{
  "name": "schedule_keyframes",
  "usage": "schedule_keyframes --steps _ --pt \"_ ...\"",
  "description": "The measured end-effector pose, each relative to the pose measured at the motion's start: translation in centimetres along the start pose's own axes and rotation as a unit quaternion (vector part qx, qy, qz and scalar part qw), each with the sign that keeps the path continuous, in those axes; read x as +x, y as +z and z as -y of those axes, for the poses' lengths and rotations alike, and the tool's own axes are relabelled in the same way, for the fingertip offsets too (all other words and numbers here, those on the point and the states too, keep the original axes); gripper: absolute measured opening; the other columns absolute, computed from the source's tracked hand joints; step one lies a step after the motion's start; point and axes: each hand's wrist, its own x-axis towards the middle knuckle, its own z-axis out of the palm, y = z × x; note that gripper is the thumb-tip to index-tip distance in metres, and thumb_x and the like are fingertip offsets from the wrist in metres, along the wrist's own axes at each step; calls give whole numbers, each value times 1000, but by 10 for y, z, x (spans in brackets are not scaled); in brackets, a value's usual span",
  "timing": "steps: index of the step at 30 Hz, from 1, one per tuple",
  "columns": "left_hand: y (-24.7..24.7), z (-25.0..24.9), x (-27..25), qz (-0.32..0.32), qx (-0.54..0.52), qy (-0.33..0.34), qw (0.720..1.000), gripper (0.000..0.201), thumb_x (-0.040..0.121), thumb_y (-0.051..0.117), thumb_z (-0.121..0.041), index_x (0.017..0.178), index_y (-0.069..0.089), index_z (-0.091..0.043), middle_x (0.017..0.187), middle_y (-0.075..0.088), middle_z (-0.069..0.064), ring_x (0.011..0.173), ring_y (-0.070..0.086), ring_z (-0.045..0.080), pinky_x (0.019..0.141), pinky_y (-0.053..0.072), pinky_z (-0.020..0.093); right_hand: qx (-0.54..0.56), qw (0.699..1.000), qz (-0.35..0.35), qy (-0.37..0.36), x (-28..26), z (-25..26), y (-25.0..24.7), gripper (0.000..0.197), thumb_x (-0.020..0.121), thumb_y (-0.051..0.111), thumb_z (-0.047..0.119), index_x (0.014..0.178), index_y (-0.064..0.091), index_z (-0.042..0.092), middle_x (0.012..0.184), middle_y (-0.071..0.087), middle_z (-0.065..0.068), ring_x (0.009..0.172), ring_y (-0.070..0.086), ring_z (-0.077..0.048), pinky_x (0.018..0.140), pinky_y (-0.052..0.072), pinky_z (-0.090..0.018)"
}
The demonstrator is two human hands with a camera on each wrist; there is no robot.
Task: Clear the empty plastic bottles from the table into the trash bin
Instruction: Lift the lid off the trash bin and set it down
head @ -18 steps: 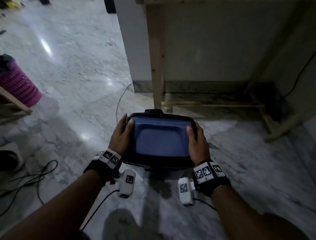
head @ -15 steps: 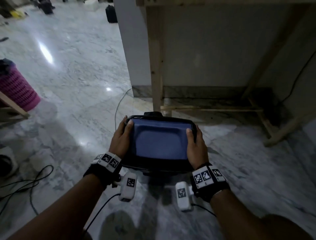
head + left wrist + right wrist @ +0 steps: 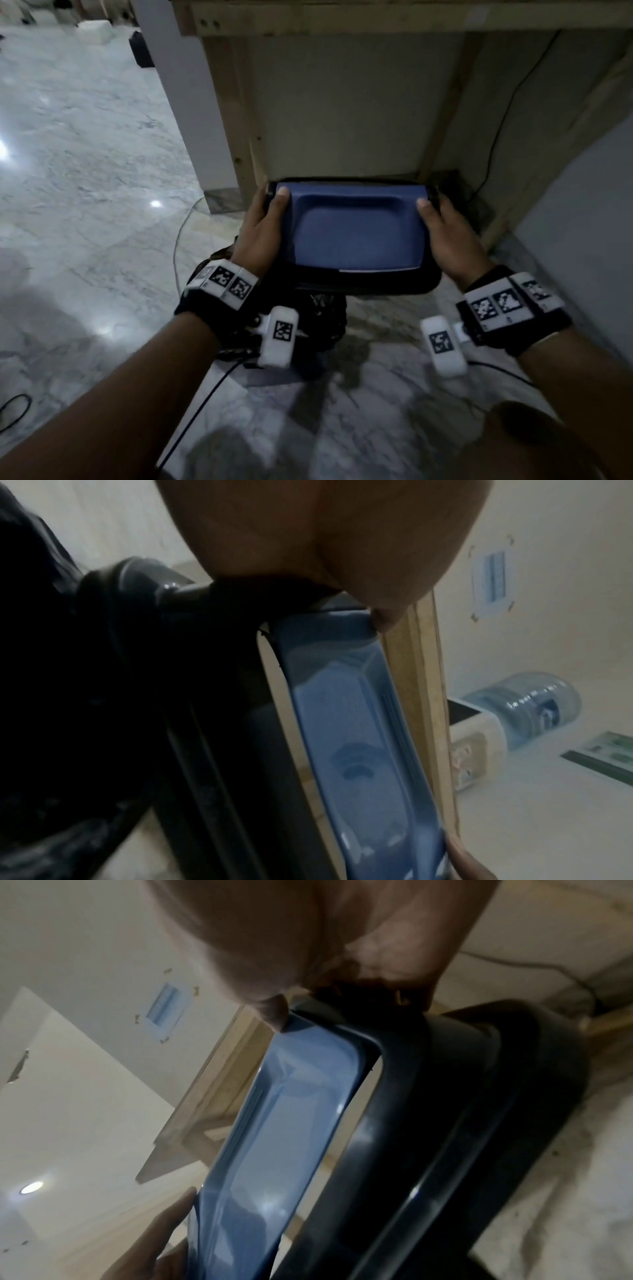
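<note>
A dark trash bin [image 3: 363, 284] with a blue swing lid [image 3: 356, 236] is held above the marble floor, in front of the wooden table's frame. My left hand [image 3: 263, 222] grips its left rim, thumb on the lid corner. My right hand [image 3: 445, 229] grips the right rim the same way. The left wrist view shows the lid [image 3: 346, 739] edge-on under my left thumb [image 3: 383, 618], beside the dark bin rim [image 3: 219, 696]. Seen from the right wrist, the lid [image 3: 284, 1139] sits in the bin's rim [image 3: 455, 1123]. No plastic bottles are in sight.
The wooden table leg [image 3: 246, 113] and apron [image 3: 411, 17] stand just behind the bin. A white pillar [image 3: 185, 99] is to the left. Cables [image 3: 181, 233] lie on the marble floor [image 3: 85, 205]. A large water jug [image 3: 524, 707] on a dispenser shows in the left wrist view.
Both hands have carried the bin forward and up toward the wooden table frame. The pink basket at the left has left the view.
</note>
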Motion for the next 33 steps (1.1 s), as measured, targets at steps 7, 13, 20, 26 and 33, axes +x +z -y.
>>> schedule_keyframes --steps 7,13,20,26,33 --pt "125 17 9 115 39 0 993 78 80 45 -74 149 40 -37 152 48 -1 143 39 24 120 27 43 -7 998 -15 65 6 -54 -107 56 97 39 54 144 45 23 138 45 13 124 47 -9 98 39 -16" --pt "199 99 -15 219 133 -9 967 83 74 40 -86 145 41 -42 142 52 14 131 51 34 115 37 47 -15 990 -60 123 -33 -175 -120 70 90 41 63 141 48 16 146 51 -5 132 49 -23 113 34 -34" --pt "220 220 -73 302 196 -49 931 71 89 54 -52 152 37 -25 141 57 6 129 54 27 103 41 29 33 964 -91 247 -120 -320 -56 71 92 48 57 148 37 14 153 42 -8 139 41 -24 116 31 -38" --pt "230 303 -110 333 230 -120 907 87 80 47 -54 156 29 -16 146 52 20 132 52 37 108 43 45 34 941 -100 320 -173 -381 -22 58 100 47 34 151 30 13 156 36 -10 141 37 -30 114 30 -36" --pt "237 339 -124 363 246 -166 883 91 79 53 -61 157 23 -25 157 40 10 140 44 33 114 38 42 30 924 -103 367 -195 -411 -13 63 99 46 39 154 25 18 161 28 -8 146 31 -30 119 26 -45"
